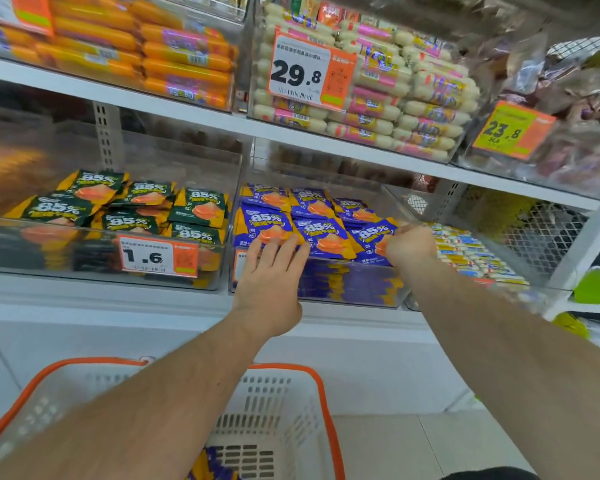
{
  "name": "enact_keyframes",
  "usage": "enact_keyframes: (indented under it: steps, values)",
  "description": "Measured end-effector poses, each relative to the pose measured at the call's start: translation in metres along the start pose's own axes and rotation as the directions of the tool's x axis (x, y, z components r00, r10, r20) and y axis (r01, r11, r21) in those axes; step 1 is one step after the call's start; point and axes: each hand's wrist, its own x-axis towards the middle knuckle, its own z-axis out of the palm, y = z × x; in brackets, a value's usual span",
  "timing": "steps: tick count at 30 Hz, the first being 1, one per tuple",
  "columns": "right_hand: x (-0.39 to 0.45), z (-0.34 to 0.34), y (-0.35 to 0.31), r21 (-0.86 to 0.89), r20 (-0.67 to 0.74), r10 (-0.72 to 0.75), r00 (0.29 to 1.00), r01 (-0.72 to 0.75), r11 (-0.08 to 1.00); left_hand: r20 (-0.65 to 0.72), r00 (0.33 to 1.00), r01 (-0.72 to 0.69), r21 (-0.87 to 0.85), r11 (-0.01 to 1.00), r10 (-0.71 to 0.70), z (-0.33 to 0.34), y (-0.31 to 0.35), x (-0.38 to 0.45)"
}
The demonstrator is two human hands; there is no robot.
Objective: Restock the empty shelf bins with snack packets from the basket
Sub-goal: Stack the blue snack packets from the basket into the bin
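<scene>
Blue and orange snack packets (321,221) fill a clear shelf bin (347,287) on the middle shelf. My left hand (269,278) reaches over the bin's front edge, and its straight fingers touch the front left blue packet (267,221). Over at the bin's right end, my right hand (409,244) has its fingers curled on a blue packet (371,235). Below me stands a white basket with an orange rim (323,393). A few blue packets (210,467) lie at its bottom, mostly hidden by my left forearm.
A bin of green packets (129,207) with a 1.6 price tag (158,256) sits to the left. To the right is a bin of small white sticks (471,252). The upper shelf holds orange sausages (184,60) and white sausages (409,98).
</scene>
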Motion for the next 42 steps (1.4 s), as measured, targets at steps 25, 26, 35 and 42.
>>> enact_keyframes:
  steps: [25, 26, 35, 42]
  values:
    - [-0.153, 0.104, 0.020, 0.298, -0.301, -0.448, 0.842, 0.529, 0.794, 0.005, 0.999, 0.041, -0.429, 0.902, -0.043, 0.056, -0.028, -0.108]
    - [-0.167, 0.121, 0.025, 0.319, -0.180, -0.421, 0.889, 0.457, 0.830, 0.138, 0.987, 0.135, -0.452, 0.882, -0.080, 0.065, -0.036, -0.124]
    - [-0.248, 0.243, 0.111, -0.146, 0.727, 0.112, 0.677, -0.007, 0.989, 0.674, 0.698, 0.632, -0.422, 0.650, -0.242, 0.120, -0.085, -0.187]
    - [-0.260, 0.283, 0.168, -0.389, 0.854, 0.288, 0.434, 0.164, 0.907, 0.755, 0.609, 0.716, -0.391, 0.578, -0.243, 0.158, -0.081, -0.199]
